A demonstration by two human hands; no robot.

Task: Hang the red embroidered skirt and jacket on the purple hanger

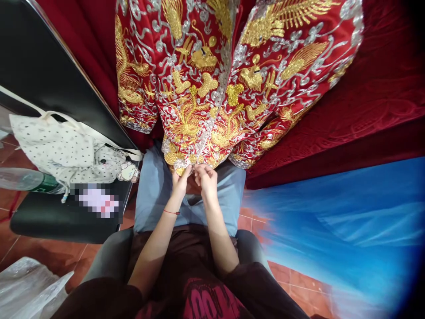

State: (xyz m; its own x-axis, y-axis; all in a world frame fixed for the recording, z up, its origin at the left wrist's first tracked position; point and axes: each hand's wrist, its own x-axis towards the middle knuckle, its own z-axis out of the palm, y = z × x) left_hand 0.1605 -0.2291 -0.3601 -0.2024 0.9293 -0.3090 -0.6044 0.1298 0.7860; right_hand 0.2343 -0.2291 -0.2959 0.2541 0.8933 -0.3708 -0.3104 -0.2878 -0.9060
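Observation:
A red garment (pixel 206 84) with gold and silver embroidery lies spread over a dark red cloth, its lower edge reaching the lap. My left hand (pixel 181 180), with a thin red string on the wrist, pinches the garment's bottom edge near the centre. Close beside it on the right, my right hand (pixel 206 178) has its fingers bent and drawn together at the same edge. Anything small between its fingertips cannot be made out. A light blue cloth (pixel 149 195) covers the lap beneath both hands.
On the left, a black chair (pixel 49 221) holds a white patterned bag (pixel 63 146), a plastic bottle (pixel 29 179) and a blurred item. Clear plastic (pixel 29 288) lies at the lower left. Blue fabric (pixel 348 212) spreads at the right, below dark red cloth (pixel 365 110).

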